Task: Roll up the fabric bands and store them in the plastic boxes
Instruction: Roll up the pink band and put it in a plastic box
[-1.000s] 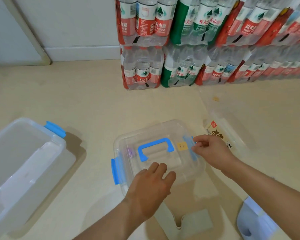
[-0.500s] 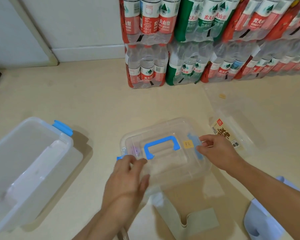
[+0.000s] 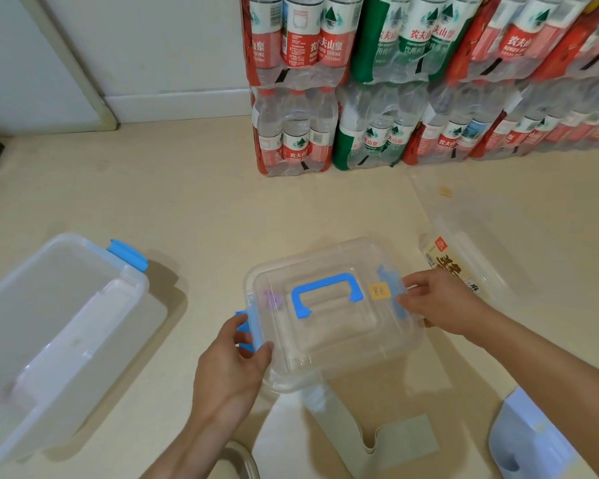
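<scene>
A small clear plastic box point(image 3: 388, 344) with a blue carry handle point(image 3: 325, 293) is seen on the floor in the middle of the scene, its lid in place. One second ago the left hand point(image 3: 232, 368) was laid flat on the near edge of the lid. It has since been shifted to the left end, where the left blue latch point(image 3: 246, 331) is now grasped between thumb and curled fingers. The right hand point(image 3: 440, 305) has been kept at the right end throughout, and the right blue latch point(image 3: 389, 295) is pinched by its fingertips.

With both latches now held, the step in hand is judged to be the unclasping of the lid, so that the box can be opened for storage.

A pale beige fabric band point(image 3: 395, 440) lies flat and unrolled on the floor at the near side, one end tucked beneath the box. No rolled band can be made out inside, so the rolling is judged not yet done.

A large translucent plastic box point(image 3: 63, 323) stands open at the left. Shrink-wrapped packs of water bottles point(image 3: 370, 133) are stacked along the far side.
</scene>
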Demonstrator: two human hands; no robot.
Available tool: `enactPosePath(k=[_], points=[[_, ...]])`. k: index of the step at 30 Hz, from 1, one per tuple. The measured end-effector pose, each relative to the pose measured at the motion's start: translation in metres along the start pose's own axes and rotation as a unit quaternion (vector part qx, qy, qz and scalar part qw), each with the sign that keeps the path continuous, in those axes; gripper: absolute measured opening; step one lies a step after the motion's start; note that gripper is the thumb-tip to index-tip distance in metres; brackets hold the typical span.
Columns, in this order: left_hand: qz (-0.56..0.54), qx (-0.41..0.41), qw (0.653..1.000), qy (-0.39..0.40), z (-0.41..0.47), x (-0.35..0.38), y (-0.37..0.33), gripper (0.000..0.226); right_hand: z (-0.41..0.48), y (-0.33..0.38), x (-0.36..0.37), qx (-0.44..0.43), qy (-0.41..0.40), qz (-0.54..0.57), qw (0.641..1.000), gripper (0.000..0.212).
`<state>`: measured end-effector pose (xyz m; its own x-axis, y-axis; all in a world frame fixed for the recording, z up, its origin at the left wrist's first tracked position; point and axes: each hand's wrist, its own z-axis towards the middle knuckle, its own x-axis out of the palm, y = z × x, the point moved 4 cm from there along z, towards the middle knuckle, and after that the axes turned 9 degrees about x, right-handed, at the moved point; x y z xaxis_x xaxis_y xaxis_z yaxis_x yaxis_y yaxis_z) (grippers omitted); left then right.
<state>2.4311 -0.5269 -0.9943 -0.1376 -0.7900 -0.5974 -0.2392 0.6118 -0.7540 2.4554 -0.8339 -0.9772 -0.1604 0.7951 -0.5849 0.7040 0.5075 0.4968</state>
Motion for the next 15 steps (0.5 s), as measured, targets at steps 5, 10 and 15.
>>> enactPosePath(k=[5,10,15], points=[[-0.042,-0.037,0.998,-0.023,0.007,-0.004,0.004,0.040,0.001,-0.011,0.004,0.060,0.044,0.122,0.990,0.022],[-0.160,-0.101,0.981,-0.032,0.009,-0.002,0.009,0.040,0.004,-0.020,0.007,0.074,0.021,0.159,0.984,0.032],[-0.235,-0.197,0.952,0.014,0.008,-0.001,0.017,0.068,0.009,-0.028,0.010,0.132,0.036,0.133,0.982,0.074]])
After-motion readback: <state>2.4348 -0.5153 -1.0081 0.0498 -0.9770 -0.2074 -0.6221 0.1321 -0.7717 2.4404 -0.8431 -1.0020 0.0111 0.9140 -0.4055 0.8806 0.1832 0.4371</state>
